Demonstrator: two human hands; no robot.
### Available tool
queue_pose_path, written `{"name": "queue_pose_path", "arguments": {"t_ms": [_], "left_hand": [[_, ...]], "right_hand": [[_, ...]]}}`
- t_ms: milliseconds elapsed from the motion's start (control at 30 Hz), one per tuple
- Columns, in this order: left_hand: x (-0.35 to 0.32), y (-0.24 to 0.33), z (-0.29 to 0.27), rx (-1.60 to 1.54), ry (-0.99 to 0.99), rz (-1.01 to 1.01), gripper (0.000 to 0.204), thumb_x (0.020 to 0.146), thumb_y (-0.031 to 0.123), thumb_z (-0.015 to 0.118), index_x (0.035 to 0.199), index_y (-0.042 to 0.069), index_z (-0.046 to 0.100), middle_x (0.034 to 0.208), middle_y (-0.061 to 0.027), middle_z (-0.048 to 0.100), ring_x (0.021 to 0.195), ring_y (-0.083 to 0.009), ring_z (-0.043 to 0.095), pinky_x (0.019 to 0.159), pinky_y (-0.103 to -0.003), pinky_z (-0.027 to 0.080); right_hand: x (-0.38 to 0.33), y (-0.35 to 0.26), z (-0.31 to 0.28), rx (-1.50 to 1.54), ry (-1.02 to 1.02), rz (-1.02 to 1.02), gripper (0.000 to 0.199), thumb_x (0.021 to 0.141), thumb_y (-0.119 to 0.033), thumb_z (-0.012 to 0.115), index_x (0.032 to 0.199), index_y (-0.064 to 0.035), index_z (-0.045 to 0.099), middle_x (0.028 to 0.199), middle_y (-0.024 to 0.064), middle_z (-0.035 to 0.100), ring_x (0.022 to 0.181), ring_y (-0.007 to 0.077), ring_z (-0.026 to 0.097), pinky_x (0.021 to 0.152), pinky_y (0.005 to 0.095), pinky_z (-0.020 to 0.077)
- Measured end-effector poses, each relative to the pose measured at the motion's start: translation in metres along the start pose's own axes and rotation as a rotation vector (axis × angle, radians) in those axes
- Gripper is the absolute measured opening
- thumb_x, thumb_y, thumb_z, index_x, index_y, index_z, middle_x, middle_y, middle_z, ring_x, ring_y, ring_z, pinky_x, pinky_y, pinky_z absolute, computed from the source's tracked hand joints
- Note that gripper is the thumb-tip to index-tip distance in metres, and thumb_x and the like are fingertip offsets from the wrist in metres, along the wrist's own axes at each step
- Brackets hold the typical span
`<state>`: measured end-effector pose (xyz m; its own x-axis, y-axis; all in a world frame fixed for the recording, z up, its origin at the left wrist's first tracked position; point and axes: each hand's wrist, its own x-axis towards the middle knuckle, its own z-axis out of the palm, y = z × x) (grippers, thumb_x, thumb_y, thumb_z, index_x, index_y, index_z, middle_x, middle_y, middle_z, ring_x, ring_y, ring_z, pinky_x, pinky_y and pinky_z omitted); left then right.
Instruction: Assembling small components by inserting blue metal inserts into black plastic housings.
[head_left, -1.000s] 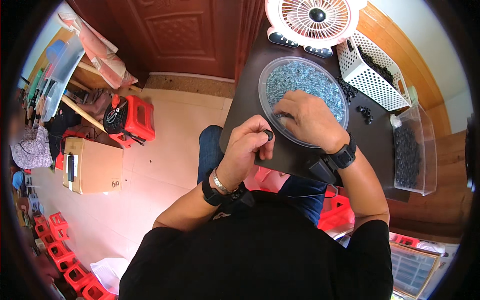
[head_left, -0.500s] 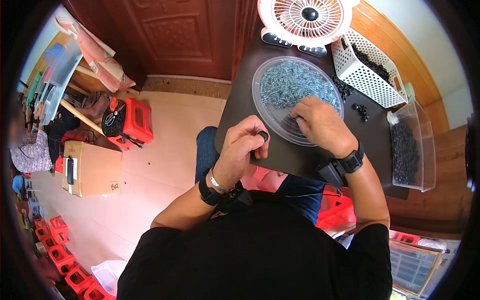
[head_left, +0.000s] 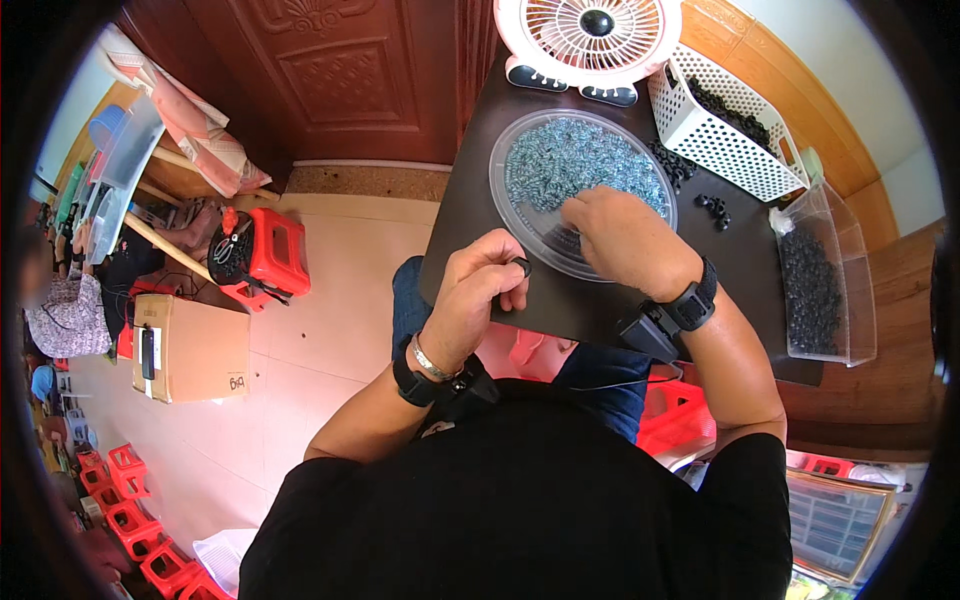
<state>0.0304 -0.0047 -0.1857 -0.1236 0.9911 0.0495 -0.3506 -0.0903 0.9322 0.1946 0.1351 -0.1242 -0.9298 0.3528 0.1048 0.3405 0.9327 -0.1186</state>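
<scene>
My left hand [head_left: 477, 283] is closed at the table's front edge, thumb and forefinger pinching a small black ring-like part [head_left: 521, 266]. A round clear plastic tray [head_left: 517, 222] lies on the dark table, filled with many small translucent blue-green pieces [head_left: 575, 155]. Over the tray's near right side is my right hand [head_left: 630, 240], its fingertips drawn together and pointing down at the near edge of the pile. Whatever those fingertips may hold is hidden.
Beyond the tray stands a pink-and-white fan [head_left: 590, 45]. To the right are a white perforated basket [head_left: 725, 140] of black parts, loose black parts [head_left: 714, 210] and a clear bin [head_left: 815, 290] of dark pieces. Left on the floor are a cardboard box [head_left: 200, 350] and red stool [head_left: 280, 255].
The whole view has shifted slightly, with the table things a little further left. My left hand still pinches the black part; my right fingers have moved slightly over the tray.
</scene>
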Motion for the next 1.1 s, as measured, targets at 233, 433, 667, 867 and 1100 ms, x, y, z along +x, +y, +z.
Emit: {"name": "queue_pose_path", "arguments": {"t_ms": [233, 433, 667, 867, 1100], "left_hand": [[-0.001, -0.001, -0.001, -0.022, -0.028, 0.010, 0.020, 0.083, 0.023, 0.054, 0.085, 0.003, 0.056, 0.071, -0.0040, 0.057, 0.061, -0.0107, 0.053, 0.057, -0.022, 0.038], [0.000, 0.000, 0.003, -0.026, -0.041, -0.001, 0.023, 0.086, 0.025, 0.055, 0.094, 0.003, 0.055, 0.073, -0.0038, 0.057, 0.062, -0.0099, 0.052, 0.058, -0.023, 0.039], [0.004, 0.001, 0.009, 0.006, -0.086, -0.030, 0.022, 0.088, 0.023, 0.054, 0.097, 0.003, 0.055, 0.073, -0.0040, 0.058, 0.061, -0.0099, 0.051, 0.058, -0.023, 0.039], [0.006, 0.001, 0.018, 0.000, -0.108, -0.060, 0.021, 0.089, 0.022, 0.054, 0.097, 0.003, 0.055, 0.073, -0.0042, 0.058, 0.061, -0.0101, 0.052, 0.058, -0.023, 0.039], [0.006, 0.004, 0.029, 0.020, -0.157, -0.075, 0.025, 0.092, 0.028, 0.056, 0.098, 0.003, 0.054, 0.073, -0.0039, 0.058, 0.062, -0.0095, 0.052, 0.058, -0.023, 0.039]], "right_hand": [[-0.010, 0.003, -0.005, 0.304, 0.198, 0.122, 0.018, 0.077, 0.001, 0.055, 0.092, 0.0007, 0.064, 0.089, 0.0202, 0.062, 0.083, 0.0385, 0.061, 0.073, 0.0411, 0.0493], [-0.019, 0.003, -0.010, 0.675, 0.212, 0.378, 0.015, 0.083, 0.000, 0.058, 0.096, 0.0002, 0.064, 0.082, 0.0150, 0.064, 0.070, 0.0161, 0.060, 0.065, 0.0290, 0.0475], [-0.019, 0.006, 0.002, 0.593, 0.247, 0.396, 0.012, 0.083, -0.001, 0.059, 0.094, 0.0007, 0.064, 0.075, 0.0100, 0.065, 0.065, 0.0124, 0.059, 0.061, 0.0275, 0.0465], [-0.025, 0.003, -0.004, 0.730, 0.280, 0.407, 0.010, 0.085, -0.002, 0.061, 0.094, 0.0011, 0.064, 0.077, 0.0038, 0.065, 0.072, 0.0075, 0.058, 0.065, 0.0249, 0.0464], [-0.043, -0.024, -0.009, 1.284, 0.301, 0.378, 0.009, 0.088, -0.004, 0.063, 0.096, 0.0009, 0.064, 0.091, 0.0012, 0.064, 0.084, 0.0069, 0.059, 0.077, 0.0237, 0.0479]]}}
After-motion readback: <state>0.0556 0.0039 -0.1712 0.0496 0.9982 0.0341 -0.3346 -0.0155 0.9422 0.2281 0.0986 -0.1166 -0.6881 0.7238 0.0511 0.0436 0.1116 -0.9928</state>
